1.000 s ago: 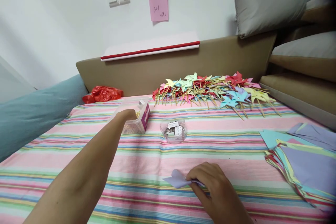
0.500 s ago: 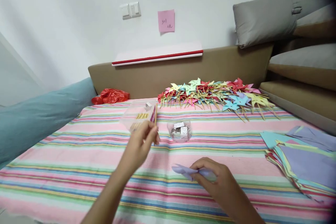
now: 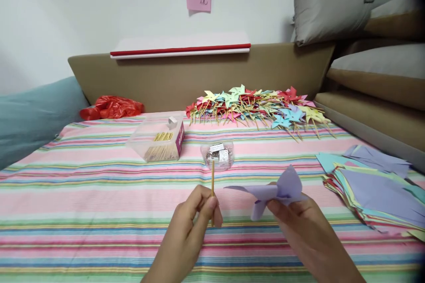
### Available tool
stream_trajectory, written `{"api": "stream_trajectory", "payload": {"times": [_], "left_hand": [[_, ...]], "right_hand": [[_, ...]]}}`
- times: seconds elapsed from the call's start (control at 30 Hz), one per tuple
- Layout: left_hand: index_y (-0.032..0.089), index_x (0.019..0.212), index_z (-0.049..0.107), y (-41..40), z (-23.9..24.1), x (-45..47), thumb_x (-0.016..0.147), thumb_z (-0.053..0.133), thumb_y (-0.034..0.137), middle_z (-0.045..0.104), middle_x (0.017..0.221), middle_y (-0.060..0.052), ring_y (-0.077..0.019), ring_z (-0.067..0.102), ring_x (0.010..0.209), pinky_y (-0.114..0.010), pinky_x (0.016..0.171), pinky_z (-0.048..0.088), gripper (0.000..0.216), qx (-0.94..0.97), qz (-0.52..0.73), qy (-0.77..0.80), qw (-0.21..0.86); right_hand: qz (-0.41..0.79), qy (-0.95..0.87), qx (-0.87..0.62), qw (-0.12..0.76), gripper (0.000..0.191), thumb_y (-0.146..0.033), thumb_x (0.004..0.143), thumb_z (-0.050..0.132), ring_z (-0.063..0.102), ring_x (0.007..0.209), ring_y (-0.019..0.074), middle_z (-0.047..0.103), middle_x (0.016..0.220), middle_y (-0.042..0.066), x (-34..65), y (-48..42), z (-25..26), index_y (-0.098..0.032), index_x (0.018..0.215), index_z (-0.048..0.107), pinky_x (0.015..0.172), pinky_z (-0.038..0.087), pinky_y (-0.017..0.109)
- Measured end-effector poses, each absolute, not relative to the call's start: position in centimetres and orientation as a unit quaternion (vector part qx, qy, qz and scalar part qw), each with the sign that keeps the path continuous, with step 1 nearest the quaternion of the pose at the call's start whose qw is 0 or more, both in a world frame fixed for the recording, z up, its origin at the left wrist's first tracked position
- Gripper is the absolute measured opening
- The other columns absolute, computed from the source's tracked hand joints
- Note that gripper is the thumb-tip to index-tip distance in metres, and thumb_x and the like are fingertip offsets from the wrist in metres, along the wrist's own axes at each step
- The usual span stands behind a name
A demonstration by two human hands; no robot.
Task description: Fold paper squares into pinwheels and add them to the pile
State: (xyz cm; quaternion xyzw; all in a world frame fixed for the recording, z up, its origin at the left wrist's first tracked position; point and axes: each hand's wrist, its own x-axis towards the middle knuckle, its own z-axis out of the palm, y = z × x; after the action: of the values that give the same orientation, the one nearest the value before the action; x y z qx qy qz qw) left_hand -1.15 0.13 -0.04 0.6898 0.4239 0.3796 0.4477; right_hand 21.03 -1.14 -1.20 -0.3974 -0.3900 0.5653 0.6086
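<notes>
Between the thumb and fingers of my left hand (image 3: 195, 219) a thin wooden stick (image 3: 213, 179) stands nearly upright. To its right, my right hand (image 3: 295, 216) pinches a purple paper pinwheel (image 3: 265, 192) near its middle, and part of the paper is hidden by the fingers. The stick and the pinwheel are apart. Beyond my hands sits a small clear tub (image 3: 217, 155) of dark metal pins with white labels. Left of the tub, a clear plastic box (image 3: 161, 143) holds many wooden sticks.
Finished pinwheels (image 3: 252, 106) on sticks lie heaped at the back. A stack of coloured paper sheets (image 3: 381, 194) rests at the right. A red plastic bag (image 3: 116, 107) is at the back left. Cushions (image 3: 378, 70) line the right side, over a striped cloth (image 3: 109, 203).
My left hand has come away from the stick box, back toward me, with a wooden stick. My right hand has raised and tilted the purple pinwheel. The view has shifted downward.
</notes>
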Motion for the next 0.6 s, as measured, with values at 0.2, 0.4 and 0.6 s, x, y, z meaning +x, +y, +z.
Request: {"api": "stream_trajectory", "payload": {"times": [0.2,0.4,0.6], "left_hand": [[0.026,0.089,0.054,-0.5,-1.5,-0.3,0.101,0.045,0.028,0.066,0.078,0.001,-0.0153,0.06,0.068,-0.026,0.061,0.044,0.016,0.754,0.374,0.422,0.337],[0.026,0.094,0.064,-0.8,-2.8,0.2,0.093,0.051,0.016,0.073,0.09,-0.002,-0.0185,0.069,0.075,-0.028,0.068,0.052,0.016,0.756,0.443,0.389,0.283],[0.027,0.093,0.07,-1.2,-3.9,0.4,0.089,0.06,0.027,0.075,0.084,-0.005,-0.0249,0.071,0.074,-0.035,0.069,0.057,0.011,0.707,0.472,0.405,0.336]], "right_hand": [[0.542,-0.487,-0.316,0.608,0.013,-0.036,0.078,0.08,0.07,0.09,0.0238,0.07,0.106,0.006,20.2,-1.0,-1.7,-0.026,0.085,0.075,0.077,0.06,0.038],[0.449,-0.603,-0.289,0.593,0.011,-0.038,0.089,0.069,0.069,0.11,0.0274,0.071,0.123,0.007,19.9,-1.5,-0.1,-0.03,0.087,0.077,0.085,0.06,0.04],[0.352,-0.67,-0.274,0.593,0.013,-0.029,0.093,0.065,0.07,0.105,0.0258,0.077,0.106,0.004,19.3,-2.1,1.8,-0.033,0.1,0.075,0.093,0.057,0.044]]}}
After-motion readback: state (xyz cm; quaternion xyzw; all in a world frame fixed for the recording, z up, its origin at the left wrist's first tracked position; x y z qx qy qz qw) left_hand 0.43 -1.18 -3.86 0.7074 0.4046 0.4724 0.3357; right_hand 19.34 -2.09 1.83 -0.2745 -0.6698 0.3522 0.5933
